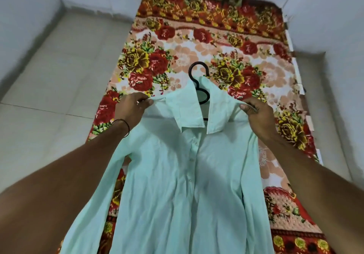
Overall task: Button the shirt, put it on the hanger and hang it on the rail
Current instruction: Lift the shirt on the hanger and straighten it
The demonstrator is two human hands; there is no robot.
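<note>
- Left hand (132, 107), fingers curled, pinches one shoulder of the shirt (177, 184), likely to settle it.
- Between the hands, the hanger (199, 72) hook pokes out of the collar, with the shirt spread towards the person.
- Right hand (259, 116) pinches the other shoulder likewise.

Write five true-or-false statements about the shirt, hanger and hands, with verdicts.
The left hand and right hand each pinch a shoulder of the shirt. True.
The hook of the hanger pokes out above the collar. True.
The shirt is red. False: pale mint green.
The shirt hangs on a rail. False: no rail shows; it is held over a floral blanket.
The black band circles the right wrist. False: it circles the left wrist.
</note>
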